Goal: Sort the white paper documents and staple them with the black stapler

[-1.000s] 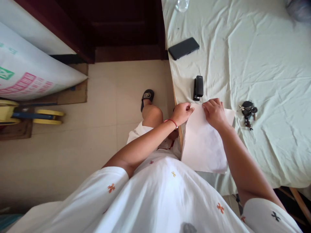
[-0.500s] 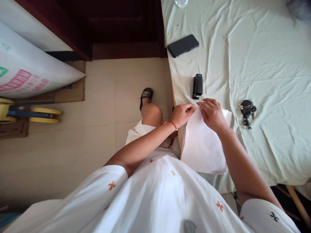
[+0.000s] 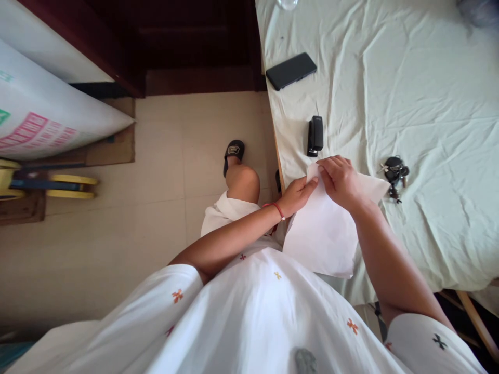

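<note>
Both hands meet at the top left corner of a white sheaf of paper [image 3: 322,234]. The left hand [image 3: 298,193] pinches that corner from the side, fingers pressed together along its edge; the right hand [image 3: 340,179] lies over the top edge, fingers curled down and gripping the paper next to the left fingertips. As a judgement, the step in hand is squaring or gathering the corner of the sheets. What comes next calls for keeping the pinch firm so the sheets do not slip apart, and freeing one hand without letting the corner fan out.

The paper looks thin, plain and unmarked. It is tilted, its lower part hanging past the table edge toward the lap, its upper right part resting on the pale wrinkled tablecloth [image 3: 429,93]. How many sheets there are cannot be told.

A black stapler [image 3: 315,135] stands just beyond the hands, not touching them. A bunch of keys [image 3: 393,175] lies near the paper's right corner, and a dark phone [image 3: 290,70] lies well apart, farther up the cloth.
</note>
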A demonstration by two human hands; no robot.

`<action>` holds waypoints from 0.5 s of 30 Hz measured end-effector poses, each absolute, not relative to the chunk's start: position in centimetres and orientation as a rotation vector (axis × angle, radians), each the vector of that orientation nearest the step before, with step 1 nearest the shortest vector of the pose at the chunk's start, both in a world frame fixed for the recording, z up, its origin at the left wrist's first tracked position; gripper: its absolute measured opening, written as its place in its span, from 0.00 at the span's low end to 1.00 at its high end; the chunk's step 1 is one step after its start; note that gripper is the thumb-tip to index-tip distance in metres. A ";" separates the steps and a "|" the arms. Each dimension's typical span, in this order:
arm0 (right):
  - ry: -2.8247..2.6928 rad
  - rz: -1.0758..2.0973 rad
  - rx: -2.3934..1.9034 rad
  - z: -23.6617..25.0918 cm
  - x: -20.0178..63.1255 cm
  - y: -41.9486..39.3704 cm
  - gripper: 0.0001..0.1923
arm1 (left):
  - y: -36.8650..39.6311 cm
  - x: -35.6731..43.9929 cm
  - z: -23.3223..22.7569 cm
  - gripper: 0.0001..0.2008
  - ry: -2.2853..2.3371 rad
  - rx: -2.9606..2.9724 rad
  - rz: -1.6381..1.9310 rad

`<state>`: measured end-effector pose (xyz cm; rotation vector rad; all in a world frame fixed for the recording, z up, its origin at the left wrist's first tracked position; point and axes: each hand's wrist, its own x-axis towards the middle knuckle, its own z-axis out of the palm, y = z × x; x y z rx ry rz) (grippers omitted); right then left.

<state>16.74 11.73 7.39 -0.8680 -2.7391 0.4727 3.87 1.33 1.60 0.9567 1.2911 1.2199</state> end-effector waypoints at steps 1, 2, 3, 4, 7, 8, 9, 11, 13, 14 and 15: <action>-2.754 0.470 -0.853 7.4 16.6 11.6 0.18 | 1.2 4.0 1.5 0.25 1.270 0.942 1.216; -2.766 0.467 -0.839 7.4 16.6 11.4 0.18 | 1.2 4.1 1.4 0.26 1.257 0.937 1.210; -2.777 0.466 -0.825 7.4 16.5 11.3 0.18 | 1.1 4.1 1.3 0.27 1.253 0.938 1.206; -2.788 0.470 -0.811 7.4 16.4 11.2 0.18 | 1.1 4.1 1.3 0.27 1.256 0.941 1.205; -2.811 0.505 -0.793 7.7 16.3 11.2 0.19 | 0.9 4.1 1.3 0.30 1.284 0.939 1.217; -2.815 0.516 -0.794 7.8 16.4 11.3 0.19 | 0.8 4.1 1.3 0.31 1.290 0.937 1.218; -2.813 0.519 -0.802 8.0 16.6 11.4 0.20 | 0.8 4.0 1.3 0.31 1.291 0.933 1.219; -2.772 0.468 -0.855 8.0 17.6 11.9 0.20 | 0.7 3.7 1.3 0.32 1.272 0.904 1.235; -2.649 0.354 -0.971 7.6 19.4 12.5 0.20 | 0.6 3.3 1.2 0.32 1.234 0.846 1.270; -2.554 0.301 -1.045 7.1 20.4 12.8 0.20 | 0.6 3.1 1.1 0.32 1.223 0.808 1.286; -2.450 0.274 -1.115 6.4 21.6 12.9 0.21 | 0.6 2.9 1.0 0.32 1.223 0.768 1.297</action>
